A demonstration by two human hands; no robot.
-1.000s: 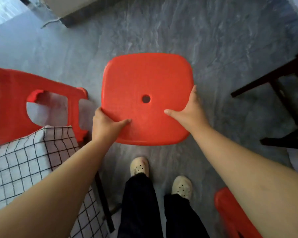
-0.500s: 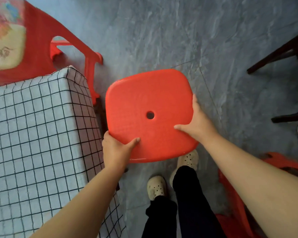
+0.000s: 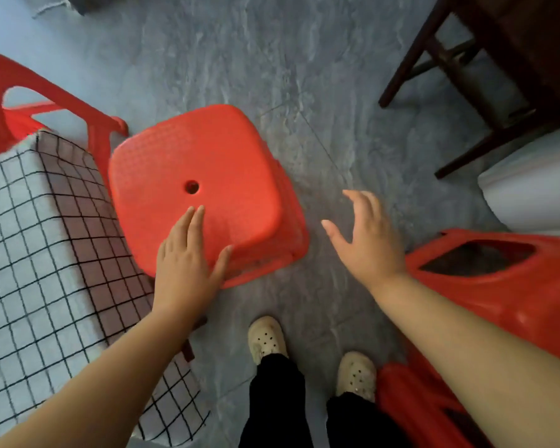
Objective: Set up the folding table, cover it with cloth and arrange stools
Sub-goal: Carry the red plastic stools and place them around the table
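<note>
Red stools [image 3: 194, 192], three; bare hands [image 3: 185, 270], two.

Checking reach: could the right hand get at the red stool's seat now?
Probably yes: the right hand hovers open beside the red stool, only bare floor between; the left hand covers just its near corner.

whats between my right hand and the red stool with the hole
Only bare grey floor, in the head view; the right hand is clear of the stool.
</note>
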